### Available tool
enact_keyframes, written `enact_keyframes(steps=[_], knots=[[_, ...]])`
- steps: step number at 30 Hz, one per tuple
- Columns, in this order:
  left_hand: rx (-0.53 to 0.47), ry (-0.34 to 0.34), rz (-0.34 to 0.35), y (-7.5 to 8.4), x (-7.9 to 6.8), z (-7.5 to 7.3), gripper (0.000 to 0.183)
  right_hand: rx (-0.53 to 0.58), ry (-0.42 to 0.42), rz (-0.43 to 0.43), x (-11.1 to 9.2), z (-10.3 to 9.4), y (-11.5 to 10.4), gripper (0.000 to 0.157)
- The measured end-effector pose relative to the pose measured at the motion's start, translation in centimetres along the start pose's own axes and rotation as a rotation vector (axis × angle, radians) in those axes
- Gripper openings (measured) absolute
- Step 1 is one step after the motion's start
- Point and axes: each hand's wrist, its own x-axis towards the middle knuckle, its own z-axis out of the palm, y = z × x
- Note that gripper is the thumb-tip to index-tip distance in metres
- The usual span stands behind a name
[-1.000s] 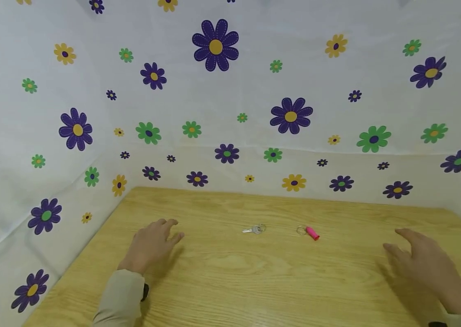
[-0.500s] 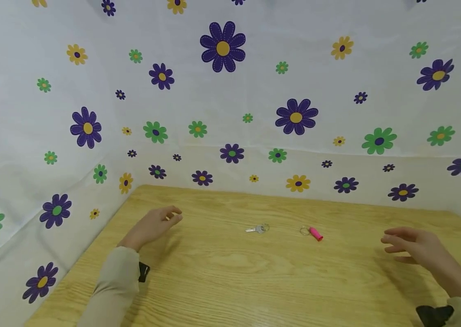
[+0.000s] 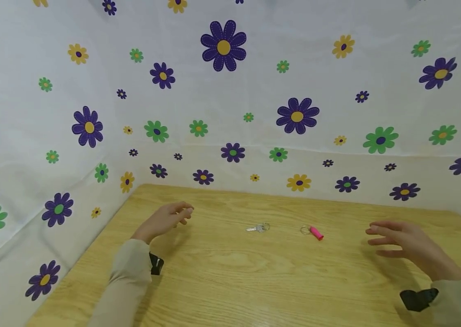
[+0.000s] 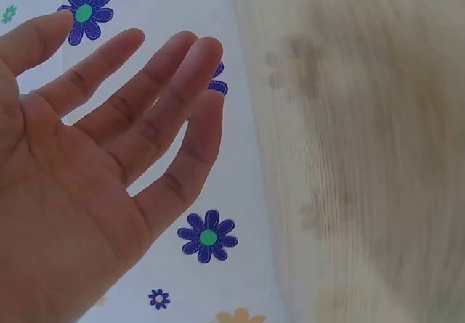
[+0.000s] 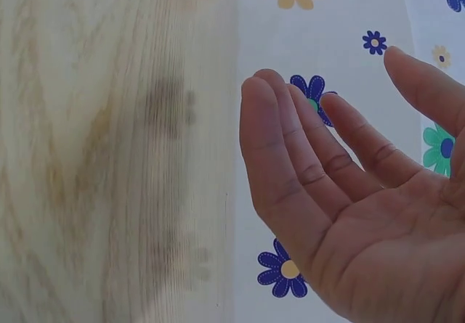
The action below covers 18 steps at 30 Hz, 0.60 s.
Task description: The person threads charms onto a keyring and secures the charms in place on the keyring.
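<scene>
A silver key (image 3: 257,228) on a small ring lies flat near the middle of the wooden table (image 3: 230,277). To its right lies a pink tube-shaped piece (image 3: 317,233), with a metal ring (image 3: 305,230) at its upper left end. My left hand (image 3: 167,220) hovers over the table left of the key, fingers loosely bent and holding nothing. On the other side, my right hand (image 3: 406,245) is held to the right of the pink piece, apart from it. Both wrist views show a bare palm with relaxed fingers, the left hand (image 4: 109,156) and the right hand (image 5: 327,185).
A white cloth (image 3: 197,91) printed with purple, green and yellow flowers stands behind the table and along its left side. Dark straps sit at both wrists, the left strap (image 3: 156,264) and the right strap (image 3: 418,299).
Both hands have moved inward, the left to the right and the right to the left. The view has shifted slightly. The key and the pink piece lie where they were.
</scene>
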Motion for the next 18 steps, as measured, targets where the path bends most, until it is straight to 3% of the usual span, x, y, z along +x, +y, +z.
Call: enact_keyframes(steps=[6,18], knots=[[-0.078,-0.035,0.016,-0.1,1.8,1.2,0.046,0.047,-0.011,-0.008,0.8,0.5,0.3,0.058],[-0.184,-0.082,0.003,-0.5,3.0,2.0,0.050,0.093,-0.088,-0.064,2.9,1.6,-0.3,0.053]])
